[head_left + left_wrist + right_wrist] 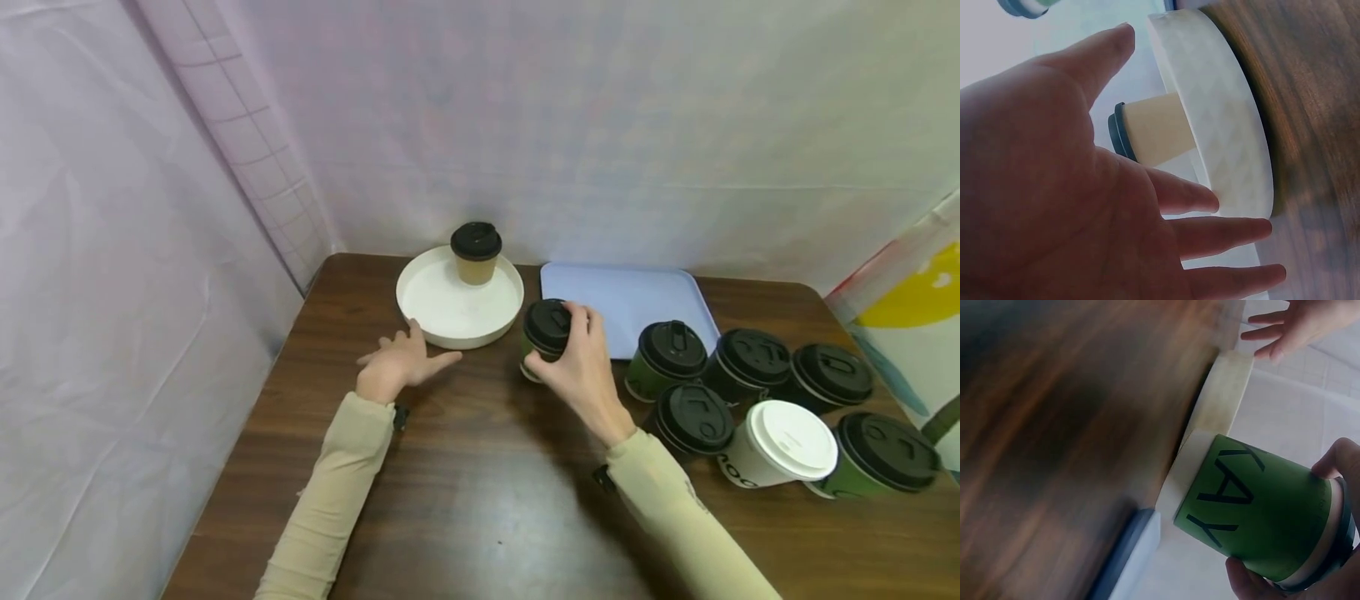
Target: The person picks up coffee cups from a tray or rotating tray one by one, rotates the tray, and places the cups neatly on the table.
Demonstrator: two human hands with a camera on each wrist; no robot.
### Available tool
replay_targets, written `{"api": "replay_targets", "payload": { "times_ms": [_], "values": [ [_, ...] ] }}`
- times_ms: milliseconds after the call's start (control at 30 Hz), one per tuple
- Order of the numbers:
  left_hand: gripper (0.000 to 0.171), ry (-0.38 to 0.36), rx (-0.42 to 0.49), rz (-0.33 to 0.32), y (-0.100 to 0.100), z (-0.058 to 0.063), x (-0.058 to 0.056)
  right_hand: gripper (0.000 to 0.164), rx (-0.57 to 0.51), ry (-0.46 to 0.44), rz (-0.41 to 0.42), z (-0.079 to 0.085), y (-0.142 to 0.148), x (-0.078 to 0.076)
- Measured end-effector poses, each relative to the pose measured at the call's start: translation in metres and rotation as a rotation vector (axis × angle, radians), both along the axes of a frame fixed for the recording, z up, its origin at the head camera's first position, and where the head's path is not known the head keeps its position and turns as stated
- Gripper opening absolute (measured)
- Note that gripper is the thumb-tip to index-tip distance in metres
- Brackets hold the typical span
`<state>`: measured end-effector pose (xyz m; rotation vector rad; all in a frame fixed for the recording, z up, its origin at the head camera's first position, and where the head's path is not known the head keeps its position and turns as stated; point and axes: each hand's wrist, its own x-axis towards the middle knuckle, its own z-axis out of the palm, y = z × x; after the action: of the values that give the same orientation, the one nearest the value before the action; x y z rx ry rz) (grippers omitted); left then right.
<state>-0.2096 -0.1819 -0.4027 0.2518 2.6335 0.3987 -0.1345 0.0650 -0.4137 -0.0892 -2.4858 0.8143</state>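
My right hand [581,367] grips a green paper coffee cup [1254,509] with a black lid [549,323], thumb and fingers around its upper part. The cup is upright, between the white round tray [427,310] and the blue tray. Dark letters show on its green sleeve in the right wrist view. My left hand [395,364] has its fingers spread at the near left rim of the white tray and holds nothing. Toward the back of that tray stands a brown paper cup [476,271] with a black lid.
A light blue rectangular tray [622,292] lies at the back right. Several lidded cups crowd the table's right side, among them a white cup [780,446] and a green cup [873,458]. White curtains [562,125] hang behind the brown wooden table [450,517].
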Motion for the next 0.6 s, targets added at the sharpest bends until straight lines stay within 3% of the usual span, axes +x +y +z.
{"api": "replay_targets", "payload": {
  "times_ms": [600],
  "values": [
    [0.108,-0.005,-0.011,-0.007,-0.001,-0.002,-0.002,0.078,0.062,0.038,-0.094,-0.013,0.023,0.017]
  ]
}}
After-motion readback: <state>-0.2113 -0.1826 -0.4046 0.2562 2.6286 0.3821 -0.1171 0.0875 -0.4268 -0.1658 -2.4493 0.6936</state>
